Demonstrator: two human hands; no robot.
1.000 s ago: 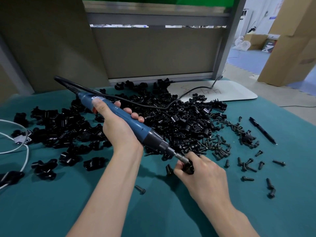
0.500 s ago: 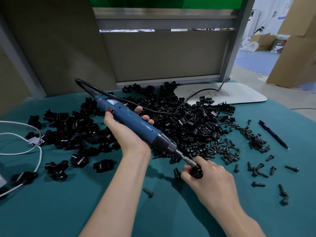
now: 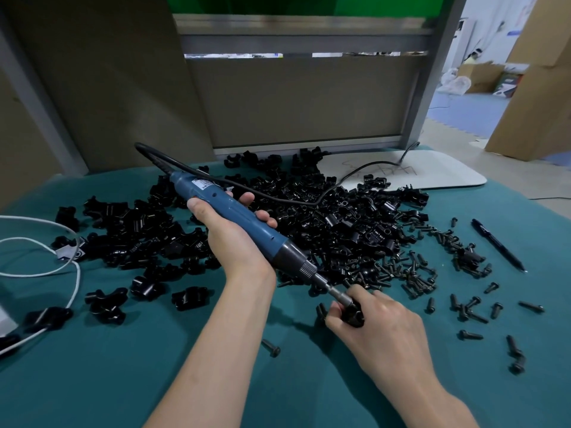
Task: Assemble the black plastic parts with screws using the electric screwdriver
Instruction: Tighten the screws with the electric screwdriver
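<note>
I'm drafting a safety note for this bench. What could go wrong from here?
The right hand pinches the black plastic part right at the bit of the electric screwdriver, so a slip might jab that hand. The black cord trails across the pile of parts and might snag or scatter them.

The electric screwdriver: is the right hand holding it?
No, the left hand grips the electric screwdriver; the right hand holds a black plastic part.

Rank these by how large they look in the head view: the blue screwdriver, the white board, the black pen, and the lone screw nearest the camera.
1. The blue screwdriver and the white board: too alike to rank; the board lies farther off and is partly covered.
2. The black pen.
3. The lone screw.
</note>
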